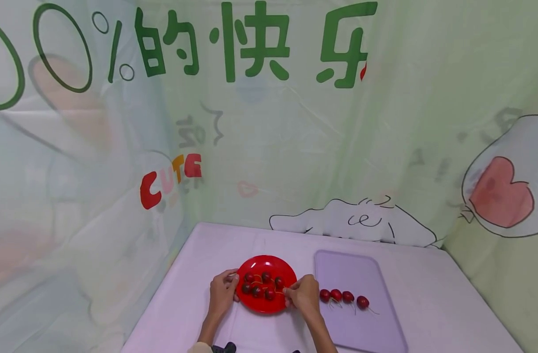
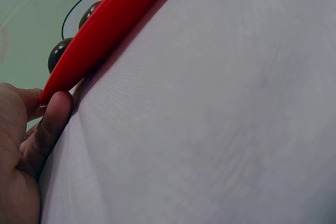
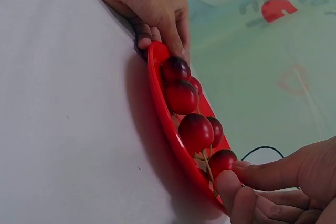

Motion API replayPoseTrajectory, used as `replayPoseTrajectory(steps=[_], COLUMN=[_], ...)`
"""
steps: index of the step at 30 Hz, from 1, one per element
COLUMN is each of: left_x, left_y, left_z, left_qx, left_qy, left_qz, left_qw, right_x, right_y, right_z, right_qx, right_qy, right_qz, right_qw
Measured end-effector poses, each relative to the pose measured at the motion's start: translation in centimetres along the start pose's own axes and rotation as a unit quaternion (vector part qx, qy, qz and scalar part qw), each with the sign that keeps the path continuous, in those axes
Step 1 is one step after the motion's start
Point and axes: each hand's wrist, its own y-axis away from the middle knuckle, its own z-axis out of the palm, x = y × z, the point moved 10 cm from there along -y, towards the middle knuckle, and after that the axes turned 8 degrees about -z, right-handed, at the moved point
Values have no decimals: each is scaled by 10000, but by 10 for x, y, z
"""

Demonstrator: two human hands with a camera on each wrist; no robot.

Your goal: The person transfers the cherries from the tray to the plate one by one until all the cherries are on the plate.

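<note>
Plate of cherries between two hands; six cherries point(image 1: 257, 292) lie on the red plate point(image 1: 264, 263), and four cherries point(image 1: 336, 294) stand in a row on the lilac tray point(image 1: 352, 269) right of the plate; the work is judged past half done, if those four count as left. The left hand point(image 1: 223, 292) grips the plate's left rim; the right hand point(image 1: 305, 291), at its right rim, seems to pinch a cherry stem point(image 3: 208, 167) (the fingertips partly hide it). The right hand stands between plate and row; behind the plate hangs a printed curtain point(image 1: 295, 147).
</note>
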Motion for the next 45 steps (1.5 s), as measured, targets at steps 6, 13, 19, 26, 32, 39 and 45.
replayPoseTrajectory(steps=[6,13,19,26,32,39,45], left_x=[-8,-12,-4,0,2,3,4], left_y=[-4,-6,-1,3,4,6,7], left_z=[2,3,1,-1,0,0,0], left_qx=[8,17,45,71,48,-7,24], left_qy=[-73,-161,-130,-154,-136,-59,-122], left_qz=[-162,-72,41,1,-40,-36,-34], left_qw=[9998,9998,9999,9999,9999,10000,9999], right_x=[-3,-4,-3,4,11,25,39], right_y=[1,6,10,14,17,25,33], right_z=[-15,-38,-59,-86,-112,-138,-157], right_qx=[74,304,615,890,1142,1289,1539], right_qy=[88,269,211,160,313,358,462], right_qz=[11,104,-7,15,33,291,483], right_qw=[9999,9991,9979,9959,9930,9906,9858])
